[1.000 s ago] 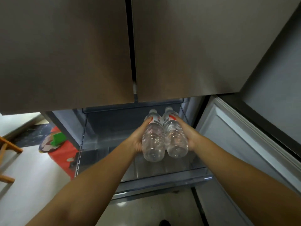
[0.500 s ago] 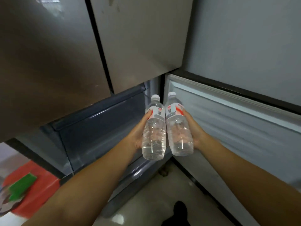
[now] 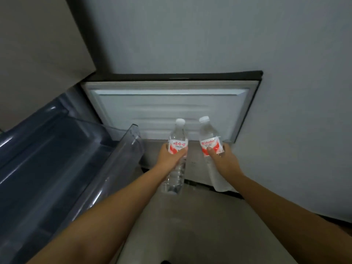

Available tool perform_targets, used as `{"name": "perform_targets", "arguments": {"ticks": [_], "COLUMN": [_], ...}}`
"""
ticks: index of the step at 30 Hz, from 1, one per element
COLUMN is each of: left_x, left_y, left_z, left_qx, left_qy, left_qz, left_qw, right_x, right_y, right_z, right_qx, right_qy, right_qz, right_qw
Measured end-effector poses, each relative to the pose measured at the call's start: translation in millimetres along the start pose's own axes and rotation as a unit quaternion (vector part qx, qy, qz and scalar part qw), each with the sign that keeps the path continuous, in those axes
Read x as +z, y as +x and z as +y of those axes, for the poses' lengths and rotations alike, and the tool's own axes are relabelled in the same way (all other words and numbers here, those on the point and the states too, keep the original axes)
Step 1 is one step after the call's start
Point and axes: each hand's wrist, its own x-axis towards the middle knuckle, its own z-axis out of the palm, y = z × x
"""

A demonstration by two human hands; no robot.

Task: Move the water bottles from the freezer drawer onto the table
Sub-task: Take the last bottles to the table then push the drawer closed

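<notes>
Left hand [image 3: 171, 156]: fingers and thumb wrapped round the left bottle [image 3: 176, 159] at its red-and-white label, holding it clear of any surface.
Right hand [image 3: 222, 158]: clenched round the right bottle [image 3: 210, 143] at its label, the thumb lying across the front.
Left bottle: clear plastic with a white cap, tilted slightly, cap pointing away from the person, base towards the floor [image 3: 190, 216].
Right bottle: same kind, white cap up and away, its lower half partly hidden behind the hand and wrist.
Gap between bottles: half a second ago the two were pressed side by side and touching; now they stand apart, one per hand.
Where the bottles are: both out of the drawer [image 3: 62, 168], held in the air above the floor, in front of the open freezer door [image 3: 171, 109].
Drawer: dark see-through plastic, pulled out at the left; a second ago the bottles were held over it, now they are well to its right.
Freezer door: its white inner lining faces the person squarely; earlier it ran along the right edge of the view.
Wall [image 3: 209, 35]: grey, behind and above the door.
</notes>
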Motion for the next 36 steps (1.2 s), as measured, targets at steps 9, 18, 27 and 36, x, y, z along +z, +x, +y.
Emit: {"name": "perform_targets", "arguments": {"ticks": [9,18,27,36], "left_x": [182.8,366.9,501.0,656.5], "left_y": [-29.3,-59.6,-92.2,-118.4], "left_z": [-5.6,34.6,60.7,82.4], "left_qx": [0.126,0.205,0.290,0.320], "left_qy": [0.185,0.235,0.254,0.277], "left_qz": [-0.110,-0.224,-0.374,-0.519], "left_qw": [0.968,0.923,0.843,0.742], "right_x": [-167.0,-321.1,-404.9,-482.6], "right_y": [-36.4,-81.1,-130.0,-160.3], "right_z": [128.4,205.1,247.7,288.6], "right_qx": [0.067,0.140,0.210,0.285], "right_qy": [-0.122,-0.136,-0.077,-0.050], "right_qz": [0.124,0.258,0.394,0.498], "right_qw": [0.982,0.946,0.891,0.818]}}
